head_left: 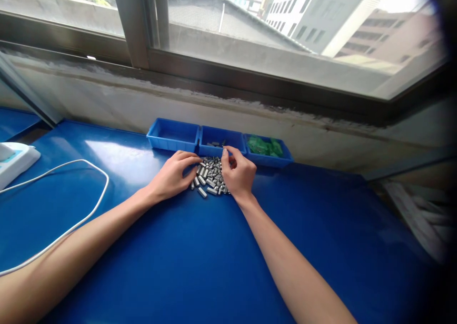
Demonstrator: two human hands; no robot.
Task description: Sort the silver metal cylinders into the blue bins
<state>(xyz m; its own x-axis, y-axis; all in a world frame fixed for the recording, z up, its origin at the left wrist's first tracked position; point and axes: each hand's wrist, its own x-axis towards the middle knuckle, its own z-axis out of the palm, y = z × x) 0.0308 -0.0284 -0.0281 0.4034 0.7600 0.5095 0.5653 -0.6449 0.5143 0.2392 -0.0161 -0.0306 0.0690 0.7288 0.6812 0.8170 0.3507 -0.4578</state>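
The left hand [176,175] lies at the left edge of a pile of small metal pieces [210,176], its fingers curved and loosely parted from the thumb, touching the near-side pieces or resting just over them; which of the two is not clear. The right hand [238,171] is at the pile's other side, thumb and forefinger brought together at their tips; whether a piece is pinched there is too small to tell. The pile spreads on the blue table [171,267] between the two grips, a few pieces lying apart on its near side. Just beyond the right hand's fingertips stands the middle blue bin [223,136], with a few dark pieces [216,144] inside. Beyond the left hand is the left blue bin [173,132]; to the right of the middle one, past the right hand, the right blue bin [271,159] holds green material [264,146]. Left of the left hand, a white cable [107,181] loops over the table, near a white device [17,164].
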